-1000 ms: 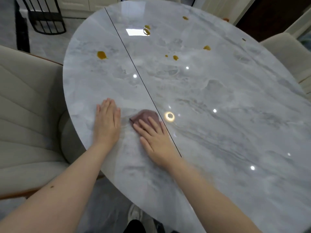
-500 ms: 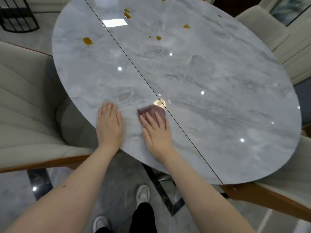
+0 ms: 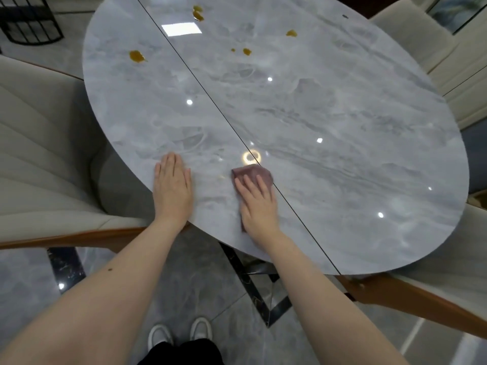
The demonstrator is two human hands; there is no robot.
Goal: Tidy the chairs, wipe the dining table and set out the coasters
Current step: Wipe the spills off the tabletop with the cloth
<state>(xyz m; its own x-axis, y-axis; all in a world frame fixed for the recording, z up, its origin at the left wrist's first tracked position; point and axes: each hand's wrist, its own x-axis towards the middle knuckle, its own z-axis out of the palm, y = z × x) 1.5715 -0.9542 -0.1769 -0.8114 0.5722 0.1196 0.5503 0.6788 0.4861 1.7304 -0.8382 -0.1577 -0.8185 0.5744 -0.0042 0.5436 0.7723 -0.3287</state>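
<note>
A glossy grey marble dining table (image 3: 329, 122) fills the view, with a dark seam running diagonally across it. My right hand (image 3: 259, 204) presses flat on a small mauve cloth (image 3: 254, 173) near the table's near edge, just left of the seam. My left hand (image 3: 172, 191) rests flat on the bare tabletop to the left, fingers straight. Several amber spill spots lie on the far side, among them a large spot (image 3: 136, 56) at far left and smaller spots (image 3: 246, 51) near the middle. No coasters are in view.
A beige upholstered chair (image 3: 39, 159) with a wooden frame stands at the left, close to the table. Another chair (image 3: 427, 291) sits at the lower right, and a third chair (image 3: 411, 30) at the far right. My shoes (image 3: 179, 335) stand on the grey tiled floor.
My right hand has slid the cloth to the right along the near edge, away from my left hand. The view has pulled back, showing more floor and the near chair frames.
</note>
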